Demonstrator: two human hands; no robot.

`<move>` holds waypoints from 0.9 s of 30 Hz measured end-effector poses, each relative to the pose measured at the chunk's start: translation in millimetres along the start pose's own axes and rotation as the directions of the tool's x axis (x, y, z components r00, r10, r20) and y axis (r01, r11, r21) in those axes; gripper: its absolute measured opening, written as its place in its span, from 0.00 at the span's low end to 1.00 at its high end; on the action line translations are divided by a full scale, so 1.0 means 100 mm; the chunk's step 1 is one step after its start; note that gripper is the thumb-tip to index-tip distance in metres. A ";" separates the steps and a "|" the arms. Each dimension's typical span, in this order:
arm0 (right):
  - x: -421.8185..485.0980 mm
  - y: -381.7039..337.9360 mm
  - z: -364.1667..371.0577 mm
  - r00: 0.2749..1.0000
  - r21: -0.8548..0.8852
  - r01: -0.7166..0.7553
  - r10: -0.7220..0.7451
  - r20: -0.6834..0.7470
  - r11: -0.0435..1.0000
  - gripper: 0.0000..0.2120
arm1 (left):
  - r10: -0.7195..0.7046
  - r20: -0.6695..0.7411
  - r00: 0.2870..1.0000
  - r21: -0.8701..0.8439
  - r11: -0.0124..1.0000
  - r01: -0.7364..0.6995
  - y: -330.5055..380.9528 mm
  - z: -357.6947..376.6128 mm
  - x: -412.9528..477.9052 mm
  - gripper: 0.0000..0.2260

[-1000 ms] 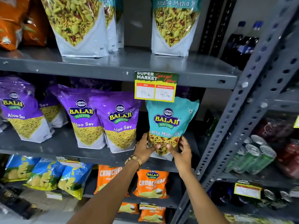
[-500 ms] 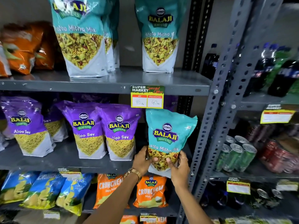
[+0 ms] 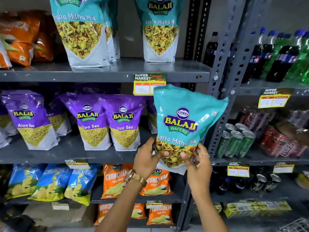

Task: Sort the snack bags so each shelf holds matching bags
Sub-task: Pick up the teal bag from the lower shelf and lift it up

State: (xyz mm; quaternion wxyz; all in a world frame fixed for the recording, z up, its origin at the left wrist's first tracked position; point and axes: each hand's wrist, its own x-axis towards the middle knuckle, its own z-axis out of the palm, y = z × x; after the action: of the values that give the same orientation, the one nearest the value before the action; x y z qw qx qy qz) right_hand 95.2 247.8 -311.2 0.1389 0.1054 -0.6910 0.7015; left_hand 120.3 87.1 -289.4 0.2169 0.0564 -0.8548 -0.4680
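Observation:
A teal Khatta Mitha Mix bag (image 3: 185, 118) is held up in front of the middle shelf's right end, clear of the shelf. My left hand (image 3: 147, 158) grips its lower left edge and my right hand (image 3: 197, 164) its lower right. Purple Aloo Sev bags (image 3: 93, 121) stand in a row on the middle shelf (image 3: 66, 154). More teal Khatta Mitha Mix bags (image 3: 78, 30) stand on the top shelf (image 3: 103, 74), with a gap between them and a lone teal bag (image 3: 159, 30).
Orange bags (image 3: 21, 39) lie at the top shelf's left end. Blue chip bags (image 3: 50, 181) and orange Crunchem bags (image 3: 115, 180) fill the lower shelves. A perforated steel upright (image 3: 222, 77) divides off the right rack of bottles (image 3: 280, 54) and cans (image 3: 235, 143).
Both hands have lifted the teal bag off the middle shelf, pulling it up and out toward me. The view has tilted up, showing more of the top shelf.

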 end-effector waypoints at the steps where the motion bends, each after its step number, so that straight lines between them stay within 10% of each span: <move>1: -0.04 -0.07 -0.04 1.000 -0.002 0.013 -0.013 0.000 1.000 0.23 | 0.019 -0.011 1.000 0.020 1.000 -0.019 0.09 -0.05 -0.06 0.21; 16: 0.78 -1.88 -0.04 0.910 0.013 0.409 -0.409 0.063 0.912 0.23 | 0.431 -0.232 0.872 0.135 0.902 -0.410 1.59 -1.06 0.44 0.19; 27: 2.03 -2.20 0.61 0.899 0.025 0.414 -0.413 0.145 0.910 0.23 | 0.405 -0.358 0.841 0.151 0.914 -0.376 1.64 -1.21 1.65 0.21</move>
State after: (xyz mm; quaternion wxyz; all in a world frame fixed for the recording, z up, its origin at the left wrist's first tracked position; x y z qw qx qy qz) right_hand -23.3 198.6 -33.9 0.2337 0.3006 -0.6635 0.6441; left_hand 41.1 35.1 -44.9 0.4676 -0.0209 -0.8064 -0.3615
